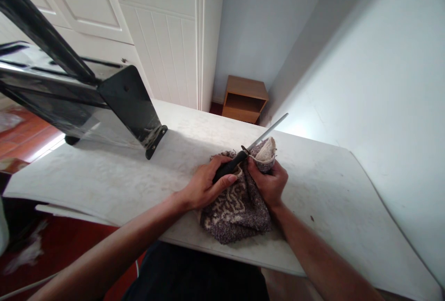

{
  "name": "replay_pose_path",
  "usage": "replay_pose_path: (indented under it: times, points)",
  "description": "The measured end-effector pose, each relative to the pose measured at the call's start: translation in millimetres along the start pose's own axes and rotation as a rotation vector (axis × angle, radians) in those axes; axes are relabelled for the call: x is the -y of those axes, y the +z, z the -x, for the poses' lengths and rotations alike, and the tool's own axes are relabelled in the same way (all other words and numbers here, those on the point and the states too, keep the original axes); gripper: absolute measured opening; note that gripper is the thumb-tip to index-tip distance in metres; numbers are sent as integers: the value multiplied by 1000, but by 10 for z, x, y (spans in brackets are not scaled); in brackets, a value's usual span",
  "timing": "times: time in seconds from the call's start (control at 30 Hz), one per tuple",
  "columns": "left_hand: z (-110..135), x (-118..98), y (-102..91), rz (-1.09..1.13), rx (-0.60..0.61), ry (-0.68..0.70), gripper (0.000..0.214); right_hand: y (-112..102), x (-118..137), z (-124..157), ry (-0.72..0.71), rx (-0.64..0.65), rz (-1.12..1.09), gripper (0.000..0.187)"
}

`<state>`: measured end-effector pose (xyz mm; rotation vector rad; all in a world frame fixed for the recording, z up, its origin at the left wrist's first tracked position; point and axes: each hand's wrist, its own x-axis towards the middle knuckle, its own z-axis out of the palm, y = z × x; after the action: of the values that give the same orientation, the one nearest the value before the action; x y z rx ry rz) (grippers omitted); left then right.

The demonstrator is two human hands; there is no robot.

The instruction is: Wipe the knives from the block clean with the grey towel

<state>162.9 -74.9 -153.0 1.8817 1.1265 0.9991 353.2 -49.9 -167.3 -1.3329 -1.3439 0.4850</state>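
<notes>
A sharpening steel (227, 167), with a black handle, a small guard and a long thin grey rod, points up and to the right. My left hand (201, 184) is closed round its handle, the thumb lying along the near side. Beneath the handle lies a bunched brown and purple patterned cloth (239, 213) with a pale underside. My right hand (268, 184) grips a folded part of this cloth beside the guard, at the lower end of the rod. The rod's upper part is bare and sticks out beyond the cloth. Folds hide some fingers of both hands.
The white tabletop (181, 153) carries a black metal frame with clear panels (128, 102) at the left. Beyond the table are a white cabinet (167, 51) and a small wooden nightstand (245, 89). A pale wall (382, 83) borders the table on the right.
</notes>
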Motion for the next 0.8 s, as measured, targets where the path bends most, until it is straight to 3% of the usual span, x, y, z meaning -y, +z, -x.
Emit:
replay_pose_path:
  times: [0.8]
  points:
    - [-8, -95, 21, 28, 32, -112, 32, 20, -48, -48, -86, -8, 56, 28]
